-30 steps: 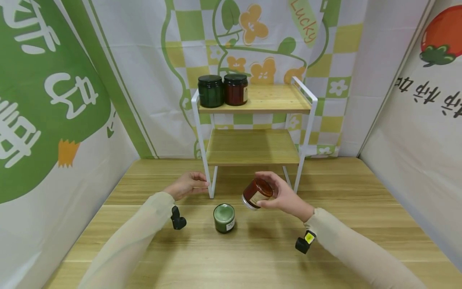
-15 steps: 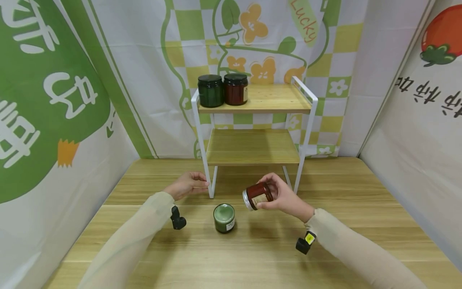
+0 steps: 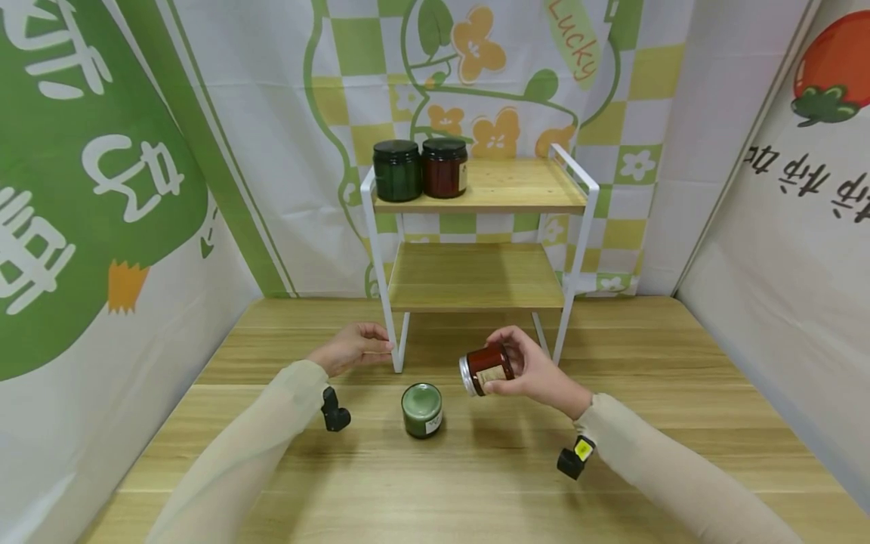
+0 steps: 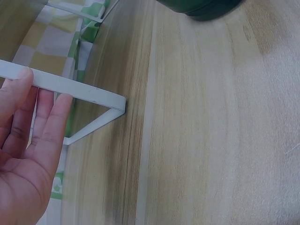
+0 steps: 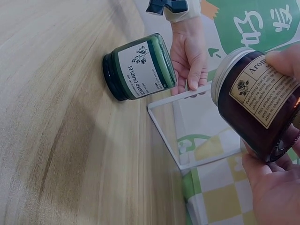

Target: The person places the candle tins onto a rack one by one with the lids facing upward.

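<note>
In the head view, my right hand [image 3: 537,374] holds an amber candle jar [image 3: 492,366] above the table, tipped on its side with its silver lid to the left. A cream label with a rose [image 5: 262,89] faces the right wrist view. My left hand [image 3: 353,349] pinches the front left leg [image 4: 75,88] of a white-framed rack between thumb and fingers, low down. Between the hands, a green scented candle jar [image 3: 422,412] stands upside down on the table, its dark lid underneath and its glass base up.
The two-tier wooden rack [image 3: 476,279] stands at the back of the table [image 3: 435,491]. On its top tier, at the left, a green jar [image 3: 397,174] and an amber jar [image 3: 444,170] with dark lids stand side by side. Printed cloth walls [image 3: 272,151] enclose the table.
The amber candle jar has been turned in my right hand, from tilted lid-down to lying nearly sideways, its label now more in view. My left hand stays on the rack leg.
</note>
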Demonstrator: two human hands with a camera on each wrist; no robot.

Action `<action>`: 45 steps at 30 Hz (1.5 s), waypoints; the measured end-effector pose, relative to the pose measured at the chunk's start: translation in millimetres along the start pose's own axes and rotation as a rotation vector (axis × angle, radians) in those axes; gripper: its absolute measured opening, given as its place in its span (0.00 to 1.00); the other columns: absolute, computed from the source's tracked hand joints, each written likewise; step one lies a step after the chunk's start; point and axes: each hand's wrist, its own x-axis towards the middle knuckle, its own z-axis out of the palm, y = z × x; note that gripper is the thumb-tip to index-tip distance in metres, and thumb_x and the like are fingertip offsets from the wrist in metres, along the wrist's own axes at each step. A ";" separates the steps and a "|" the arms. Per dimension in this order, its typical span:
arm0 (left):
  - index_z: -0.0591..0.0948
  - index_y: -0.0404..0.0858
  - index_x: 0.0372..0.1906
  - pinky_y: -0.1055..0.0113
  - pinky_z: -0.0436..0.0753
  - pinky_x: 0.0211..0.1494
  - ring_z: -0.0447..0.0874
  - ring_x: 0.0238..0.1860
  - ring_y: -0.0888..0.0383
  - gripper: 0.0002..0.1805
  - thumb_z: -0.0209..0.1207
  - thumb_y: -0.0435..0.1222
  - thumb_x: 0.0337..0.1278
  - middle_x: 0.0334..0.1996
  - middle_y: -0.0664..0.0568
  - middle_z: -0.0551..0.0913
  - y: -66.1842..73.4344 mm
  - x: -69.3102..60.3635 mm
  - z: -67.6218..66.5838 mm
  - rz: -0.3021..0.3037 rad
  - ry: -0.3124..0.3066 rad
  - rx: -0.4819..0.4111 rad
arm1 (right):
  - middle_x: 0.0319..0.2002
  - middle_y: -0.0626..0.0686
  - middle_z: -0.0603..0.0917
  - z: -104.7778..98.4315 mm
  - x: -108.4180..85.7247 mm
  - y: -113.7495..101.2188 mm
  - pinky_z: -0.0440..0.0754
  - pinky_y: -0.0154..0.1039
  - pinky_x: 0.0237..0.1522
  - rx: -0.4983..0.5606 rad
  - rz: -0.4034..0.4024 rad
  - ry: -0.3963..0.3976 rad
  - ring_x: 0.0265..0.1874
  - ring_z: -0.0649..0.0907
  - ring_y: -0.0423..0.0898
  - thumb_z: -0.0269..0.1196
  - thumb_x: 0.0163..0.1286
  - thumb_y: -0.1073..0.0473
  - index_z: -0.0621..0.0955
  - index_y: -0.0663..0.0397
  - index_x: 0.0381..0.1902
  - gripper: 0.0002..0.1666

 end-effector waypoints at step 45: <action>0.74 0.36 0.40 0.52 0.76 0.66 0.84 0.47 0.52 0.04 0.57 0.27 0.64 0.37 0.51 0.77 -0.9 0.7 -0.5 -0.017 0.019 0.024 | 0.61 0.63 0.67 -1.7 1.1 -7.9 0.86 0.36 0.43 -0.116 0.019 0.039 0.47 0.77 0.52 0.73 0.53 0.69 0.65 0.55 0.62 0.41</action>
